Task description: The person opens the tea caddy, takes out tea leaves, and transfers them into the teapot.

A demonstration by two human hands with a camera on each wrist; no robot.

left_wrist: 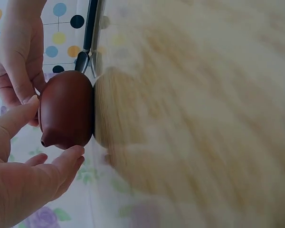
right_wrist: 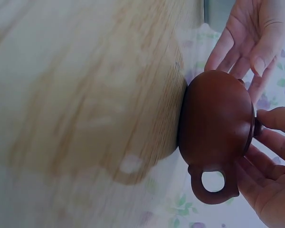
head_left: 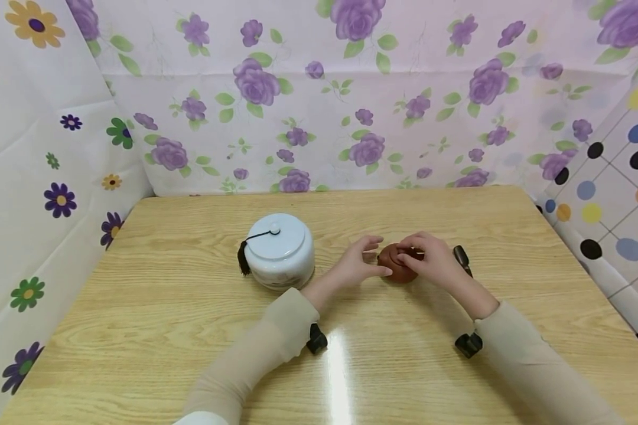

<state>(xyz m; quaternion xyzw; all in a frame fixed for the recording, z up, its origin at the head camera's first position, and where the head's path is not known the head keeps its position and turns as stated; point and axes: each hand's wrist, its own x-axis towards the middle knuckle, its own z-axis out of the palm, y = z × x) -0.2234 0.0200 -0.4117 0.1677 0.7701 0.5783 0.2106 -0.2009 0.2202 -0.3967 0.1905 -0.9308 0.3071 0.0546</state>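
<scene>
A reddish-brown clay teapot [head_left: 397,273] stands upright on the wooden table, right of the middle. My right hand [head_left: 429,258] reaches over its top. In the right wrist view, the thumb and fingers of that hand pinch the small knob [right_wrist: 258,127] of the teapot's lid, above the looped handle [right_wrist: 213,197]. On the spout side, my left hand [head_left: 354,263] has its thumb and fingers spread around the pot, fingertips right at the wall. The short spout [left_wrist: 48,137] points toward the left palm.
A pale lidded jar [head_left: 282,268] with a black tassel [head_left: 243,260] stands left of my hands. Behind my right hand lies a dark-handled tool [head_left: 461,257] with a metal end. Flowered and dotted cloths hang around the table [head_left: 154,330].
</scene>
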